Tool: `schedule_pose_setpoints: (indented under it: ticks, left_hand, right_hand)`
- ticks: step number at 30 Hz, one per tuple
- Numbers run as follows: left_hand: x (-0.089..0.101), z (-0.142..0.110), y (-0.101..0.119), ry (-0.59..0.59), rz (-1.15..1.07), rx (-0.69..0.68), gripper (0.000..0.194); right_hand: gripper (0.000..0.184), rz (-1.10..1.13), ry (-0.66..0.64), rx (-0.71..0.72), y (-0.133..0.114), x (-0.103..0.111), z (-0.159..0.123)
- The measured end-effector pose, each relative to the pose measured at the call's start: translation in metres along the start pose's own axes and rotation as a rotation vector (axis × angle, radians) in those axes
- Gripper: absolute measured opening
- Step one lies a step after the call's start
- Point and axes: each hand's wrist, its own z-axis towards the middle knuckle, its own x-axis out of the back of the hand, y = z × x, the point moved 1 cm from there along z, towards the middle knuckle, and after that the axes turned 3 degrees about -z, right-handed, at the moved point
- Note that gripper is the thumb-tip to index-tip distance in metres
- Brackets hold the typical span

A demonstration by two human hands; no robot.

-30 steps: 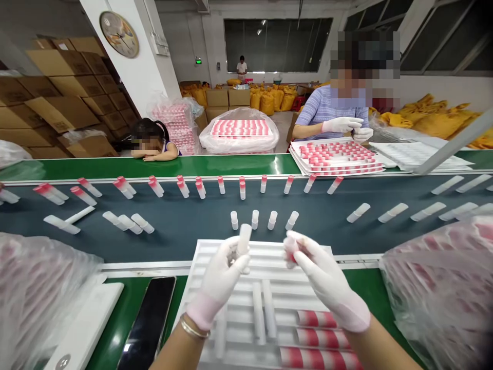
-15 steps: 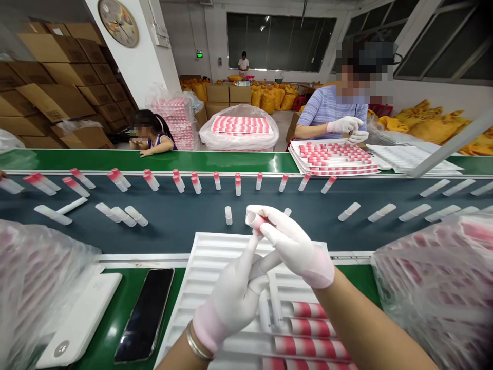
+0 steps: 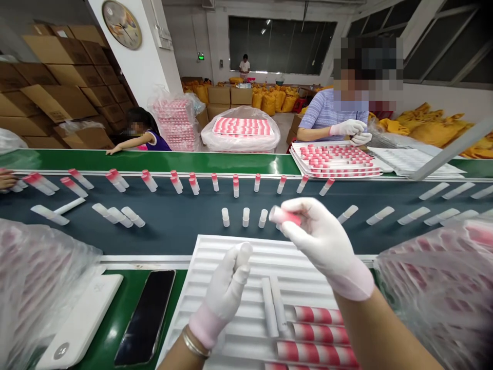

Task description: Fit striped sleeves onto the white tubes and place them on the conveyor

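My right hand [image 3: 321, 236], in a white glove, is closed on a pink tube cap [image 3: 283, 216] held over the dark conveyor belt [image 3: 181, 221]. My left hand [image 3: 227, 288], also gloved, is wrapped round a white tube [image 3: 243, 252] above the white grooved tray [image 3: 215, 257]. Two loose white tubes [image 3: 273, 306] lie in the tray, with pink-and-white striped tubes [image 3: 319, 334] in its lower grooves. Three short white tubes [image 3: 243, 217] stand upright on the belt just beyond the tray.
A row of pink-capped tubes [image 3: 192, 182] stands along the belt's far side; white tubes [image 3: 115, 215] lie at left and right. A black phone [image 3: 148, 316] and a white device [image 3: 80, 324] rest at lower left. Bagged tube bundles [image 3: 442, 288] flank me. A person opposite handles a filled tray [image 3: 335, 156].
My hands came together half a second ago and have now parted: the right hand moved right with the pink cap, and the left hand dropped toward the tray with the white tube.
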Motion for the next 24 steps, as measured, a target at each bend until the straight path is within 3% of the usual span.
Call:
schedule_pose_setpoints:
  ticks: [2, 4, 8, 12, 15, 19, 21, 24]
  left_hand:
    - [0.008, 0.0, 0.002, 0.006, 0.018, 0.022, 0.024]
    - [0.013, 0.0, 0.005, -0.027, 0.045, -0.008, 0.022]
    - [0.013, 0.003, 0.01, -0.097, 0.104, -0.095, 0.029]
    - [0.015, 0.007, 0.016, -0.194, 0.093, -0.091, 0.031]
    - [0.018, 0.009, 0.021, -0.288, -0.088, -0.033, 0.031]
    - [0.018, 0.006, 0.02, -0.357, -0.311, 0.063, 0.032]
    - [0.015, 0.003, 0.017, -0.294, -0.295, 0.048, 0.026]
    - [0.011, -0.001, 0.013, -0.143, -0.163, -0.072, 0.016]
  right_hand:
    - [0.016, -0.172, -0.175, -0.033, 0.005, 0.011, -0.002]
    - [0.018, -0.27, -0.309, 0.048, 0.008, 0.014, -0.005]
    - [0.02, -0.332, -0.433, 0.295, 0.003, 0.009, -0.008]
    - [0.014, -0.458, -0.553, 0.349, -0.009, 0.003, -0.008]
    - [0.011, -0.416, -0.522, 0.267, -0.016, -0.007, -0.013]
    - [0.022, -0.253, -0.4, -0.051, -0.016, -0.022, -0.025]
    - [0.014, -0.232, -0.382, -0.069, -0.016, -0.028, -0.031]
    - [0.011, -0.258, -0.3, 0.042, -0.017, -0.032, -0.034]
